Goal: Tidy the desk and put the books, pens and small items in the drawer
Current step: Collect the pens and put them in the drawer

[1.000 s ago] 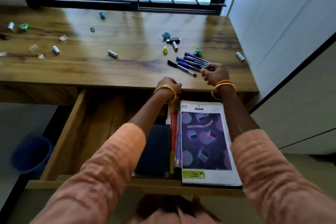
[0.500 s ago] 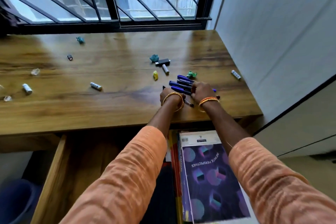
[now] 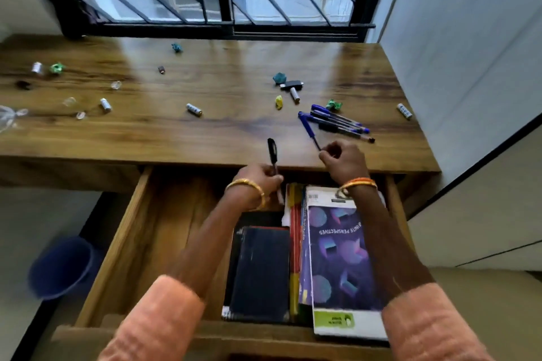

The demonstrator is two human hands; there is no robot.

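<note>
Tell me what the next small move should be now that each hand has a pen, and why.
Probably lower both pens into the open drawer. The left hand grips a black pen and the right hand a blue pen, both right at the desk edge above the drawer, where the books already lie.

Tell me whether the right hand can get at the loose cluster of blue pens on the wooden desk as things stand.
Probably yes, but not freely: the right hand lies just in front of the cluster of blue pens with bare desk between them, yet its fingers already pinch one blue pen, so it would have to drop that first.
</note>
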